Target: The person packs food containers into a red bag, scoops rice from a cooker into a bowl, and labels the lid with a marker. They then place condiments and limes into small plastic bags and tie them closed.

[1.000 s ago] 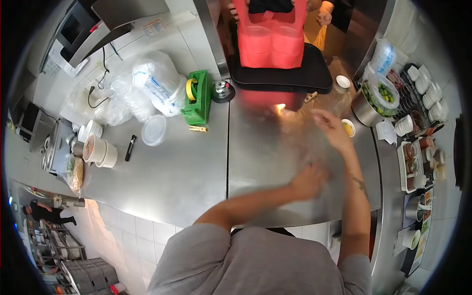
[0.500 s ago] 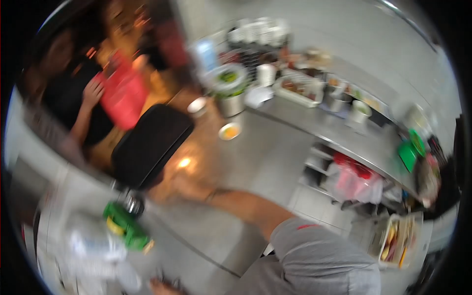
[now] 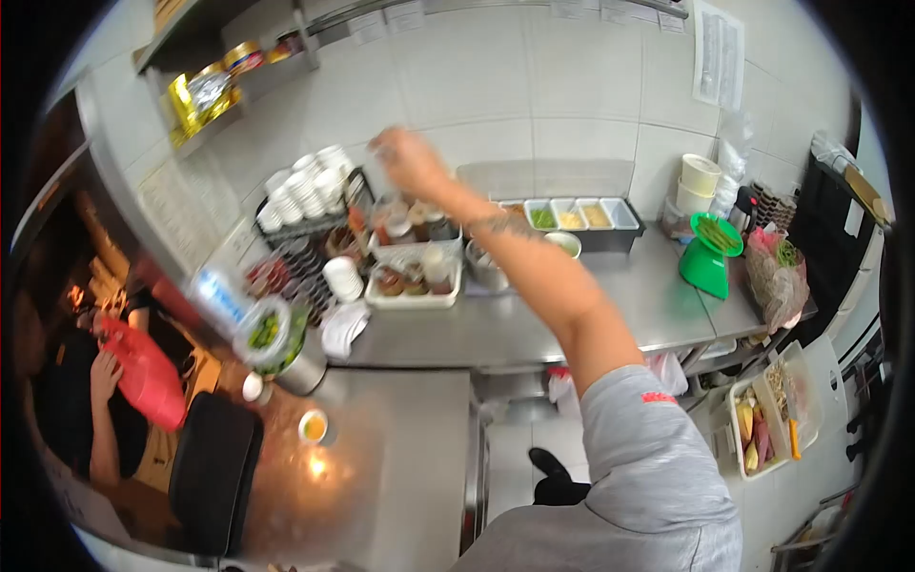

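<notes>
My right hand (image 3: 410, 160) is raised over the back counter, just right of the stacked white cups (image 3: 310, 186) and apart from them. Its slightly blurred fingers reach left, loosely bent and apart, with nothing visible in them. Below it stand sauce jars (image 3: 398, 227) and a white basket (image 3: 415, 297) of small containers. Beneath my forearm are a metal pot (image 3: 488, 267) and a white tub with green contents (image 3: 564, 244). My left hand is out of view.
A white bowl with yellow-orange contents (image 3: 313, 426) and a black case (image 3: 214, 472) are on the steel table (image 3: 410, 429). Beyond the opening, a person's hand (image 3: 105, 374) holds a red bag (image 3: 143, 377). A green scale (image 3: 707, 267) stands right.
My right hand has gone from beside the black case on the steel table up over the back counter. My view has swung right and up, and my left hand has left the picture.
</notes>
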Tool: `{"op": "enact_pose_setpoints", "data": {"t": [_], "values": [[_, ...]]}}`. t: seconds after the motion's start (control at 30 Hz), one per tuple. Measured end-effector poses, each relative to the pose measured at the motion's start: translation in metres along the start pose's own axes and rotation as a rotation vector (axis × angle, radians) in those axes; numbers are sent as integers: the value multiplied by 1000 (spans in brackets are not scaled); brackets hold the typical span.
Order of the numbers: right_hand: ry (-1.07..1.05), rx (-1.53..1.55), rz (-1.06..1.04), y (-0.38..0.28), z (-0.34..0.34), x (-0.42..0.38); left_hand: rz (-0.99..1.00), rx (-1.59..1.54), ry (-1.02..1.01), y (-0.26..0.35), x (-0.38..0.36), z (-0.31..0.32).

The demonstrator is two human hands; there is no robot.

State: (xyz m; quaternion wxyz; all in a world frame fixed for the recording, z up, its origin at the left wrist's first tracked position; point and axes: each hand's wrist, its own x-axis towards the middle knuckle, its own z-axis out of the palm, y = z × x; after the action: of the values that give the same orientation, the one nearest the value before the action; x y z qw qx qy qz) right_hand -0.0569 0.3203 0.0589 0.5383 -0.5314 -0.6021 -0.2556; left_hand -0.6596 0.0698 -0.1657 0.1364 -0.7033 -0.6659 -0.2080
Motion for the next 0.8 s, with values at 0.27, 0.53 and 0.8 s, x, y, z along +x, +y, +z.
{"op": "enact_pose_setpoints", "data": {"t": [0.27, 0.53, 0.8], "values": [[437, -825, 23, 244, -216, 174, 474, -376, -256, 238, 113, 33], [538, -734, 125, 334, -195, 169, 441, -818, -458, 387, 168, 49], [-552, 194, -353, 13, 52, -22, 60, -1820, -116, 379, 270, 1]]}}
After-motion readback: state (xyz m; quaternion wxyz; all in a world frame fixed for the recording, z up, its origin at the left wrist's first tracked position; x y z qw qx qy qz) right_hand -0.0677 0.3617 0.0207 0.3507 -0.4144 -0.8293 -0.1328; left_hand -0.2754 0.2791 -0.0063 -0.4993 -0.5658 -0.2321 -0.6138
